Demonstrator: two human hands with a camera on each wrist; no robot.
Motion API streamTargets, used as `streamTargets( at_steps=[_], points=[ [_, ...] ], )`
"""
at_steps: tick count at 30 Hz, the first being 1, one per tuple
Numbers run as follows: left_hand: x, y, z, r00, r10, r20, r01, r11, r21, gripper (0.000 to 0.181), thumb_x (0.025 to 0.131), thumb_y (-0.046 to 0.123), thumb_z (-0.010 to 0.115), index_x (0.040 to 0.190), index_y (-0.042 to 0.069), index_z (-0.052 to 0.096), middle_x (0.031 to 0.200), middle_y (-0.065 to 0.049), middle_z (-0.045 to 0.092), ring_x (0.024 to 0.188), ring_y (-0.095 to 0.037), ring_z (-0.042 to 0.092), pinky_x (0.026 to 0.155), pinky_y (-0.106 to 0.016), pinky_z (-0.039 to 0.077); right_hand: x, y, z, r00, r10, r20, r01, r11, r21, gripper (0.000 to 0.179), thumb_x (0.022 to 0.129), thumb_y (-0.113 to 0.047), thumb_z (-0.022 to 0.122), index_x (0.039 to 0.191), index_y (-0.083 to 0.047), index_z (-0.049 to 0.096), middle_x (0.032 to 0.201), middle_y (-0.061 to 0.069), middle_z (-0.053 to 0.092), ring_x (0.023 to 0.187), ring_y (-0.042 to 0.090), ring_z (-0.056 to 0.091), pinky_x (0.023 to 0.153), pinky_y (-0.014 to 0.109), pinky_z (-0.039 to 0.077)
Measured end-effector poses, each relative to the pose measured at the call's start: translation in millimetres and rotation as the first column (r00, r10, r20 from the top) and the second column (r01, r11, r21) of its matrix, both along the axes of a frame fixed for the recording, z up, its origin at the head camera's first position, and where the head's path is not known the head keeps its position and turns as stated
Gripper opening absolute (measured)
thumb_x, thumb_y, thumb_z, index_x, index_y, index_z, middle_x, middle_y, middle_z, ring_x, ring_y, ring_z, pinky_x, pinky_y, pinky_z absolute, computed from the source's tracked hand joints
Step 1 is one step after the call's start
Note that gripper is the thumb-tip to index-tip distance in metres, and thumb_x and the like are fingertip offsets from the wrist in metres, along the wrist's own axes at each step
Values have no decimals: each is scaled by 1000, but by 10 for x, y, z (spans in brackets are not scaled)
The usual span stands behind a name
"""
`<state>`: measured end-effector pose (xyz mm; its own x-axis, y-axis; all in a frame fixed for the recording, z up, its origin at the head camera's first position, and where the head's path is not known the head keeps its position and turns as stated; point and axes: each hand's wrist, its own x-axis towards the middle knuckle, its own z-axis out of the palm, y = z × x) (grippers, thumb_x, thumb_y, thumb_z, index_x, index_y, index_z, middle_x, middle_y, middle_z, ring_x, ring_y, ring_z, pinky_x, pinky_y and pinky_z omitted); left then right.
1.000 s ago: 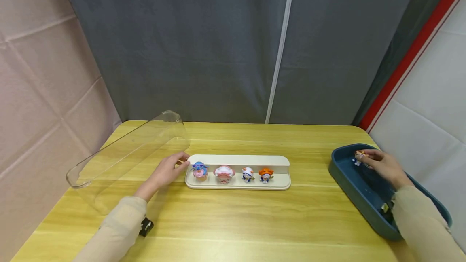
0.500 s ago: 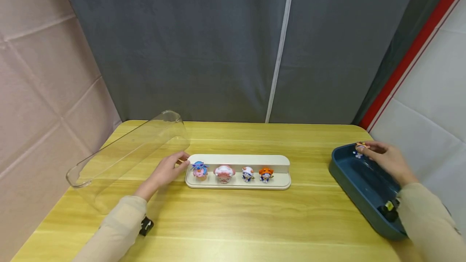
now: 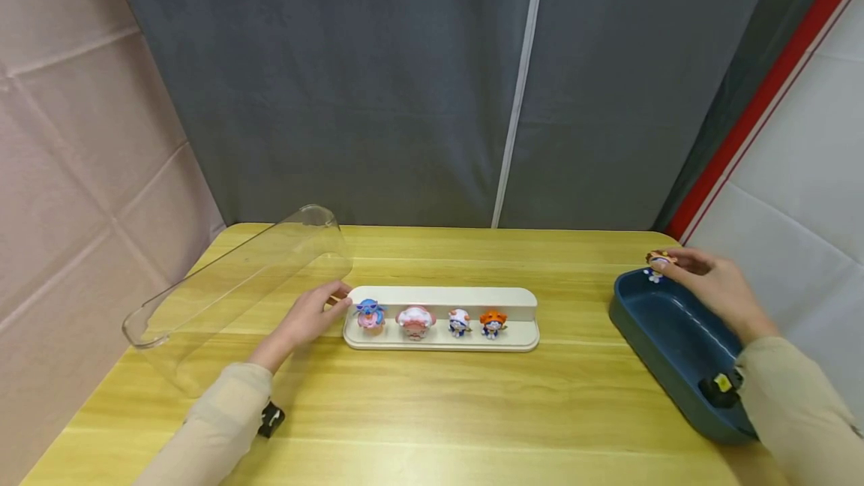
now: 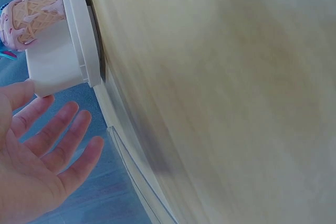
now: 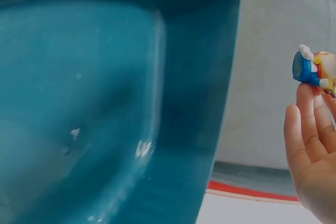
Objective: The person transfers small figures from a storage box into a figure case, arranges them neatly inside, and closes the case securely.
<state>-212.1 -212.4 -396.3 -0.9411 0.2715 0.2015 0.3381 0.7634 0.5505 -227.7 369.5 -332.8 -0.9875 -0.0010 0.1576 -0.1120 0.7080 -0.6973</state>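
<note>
My right hand [image 3: 725,291] pinches a small figurine [image 3: 658,267] over the far left rim of a dark blue bin. Its blue-and-white lower body shows in the right wrist view, where the figurine [image 5: 315,69] is cut off by the frame edge. My left hand [image 3: 312,317] reaches the left end of a white display base [image 3: 432,295], thumb and index fingertip touching its corner, other fingers loosely spread. Several figurines stand in a row on the base: a blue-and-pink one [image 3: 370,318] on a cone, a pink-and-white one [image 3: 415,322], a white one [image 3: 460,323] and an orange-headed one [image 3: 493,325].
A clear plastic cover [image 3: 236,283] lies slanted at the left of the wooden table [image 3: 432,411]. The dark blue bin [image 3: 648,351] at the right holds a black item with a yellow patch [image 3: 721,388]. A grey curtain [image 3: 337,96] hangs behind.
My right hand has lifted the figurine out of the bin's far end, up and slightly left to above the rim. The left hand and the base have stayed still.
</note>
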Motion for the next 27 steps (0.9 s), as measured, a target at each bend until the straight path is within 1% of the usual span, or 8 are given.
streamTargets(
  at_steps=[5,8,10,11,14,19,22,27],
  points=[
    [4,-1,4,1000,1,2,-1,1000,2,19,90,18,52,104,6,57,99,-9,60,89,-27,55,78,-43,43,31,-92,98,999,23,-30,-22,999,32,48,84,-38,58,115,-2,52,87,-15,56,79,-3,46,61,18,40],
    [5,2,8,1000,1,3,-1,1000,6,19,90,18,52,104,6,57,99,-9,60,89,-27,55,78,-43,43,51,-161,168,998,43,-54,-41,998,42,44,84,-36,58,114,-4,54,88,-10,57,79,2,47,60,20,40],
    [3,4,8,1000,2,1,-2,1000,9,19,90,18,52,104,6,58,99,-9,60,89,-26,55,78,-43,44,61,-222,211,997,40,-67,-36,997,62,43,84,-37,58,113,-6,55,89,-5,58,77,3,48,59,21,41],
    [2,3,8,1000,2,0,-2,1000,10,18,90,18,53,103,6,58,99,-8,60,89,-26,55,78,-43,44,65,-252,228,997,39,-69,-35,997,66,43,83,-38,58,113,-7,55,89,-4,58,77,3,48,59,21,41],
    [-2,-2,5,1000,1,-3,-1,1000,12,19,90,18,53,103,6,58,99,-8,60,88,-26,55,78,-43,44,85,-341,270,996,50,-67,-45,996,83,43,83,-39,58,113,-8,55,91,4,58,76,6,49,58,24,43],
    [2,-4,5,1000,-2,1,1,1000,12,19,90,19,52,104,6,57,99,-9,60,89,-26,55,77,-43,44,114,-480,289,995,84,-60,-80,994,71,41,83,-39,58,113,-10,56,95,9,58,79,13,52,59,26,45],
    [6,0,5,1000,-1,2,1,1000,13,19,90,19,53,104,6,57,99,-9,60,89,-26,55,77,-43,44,129,-570,294,993,101,-62,-97,993,66,41,83,-39,58,114,-12,55,96,8,58,80,11,52,60,26,46],
    [8,-1,-5,1000,0,7,0,1000,16,20,90,19,53,104,6,57,100,-9,59,90,-27,55,78,-43,44,143,-721,274,977,188,-100,-184,982,50,40,85,-31,58,115,-5,54,97,10,56,79,3,51,60,24,47]
  ],
)
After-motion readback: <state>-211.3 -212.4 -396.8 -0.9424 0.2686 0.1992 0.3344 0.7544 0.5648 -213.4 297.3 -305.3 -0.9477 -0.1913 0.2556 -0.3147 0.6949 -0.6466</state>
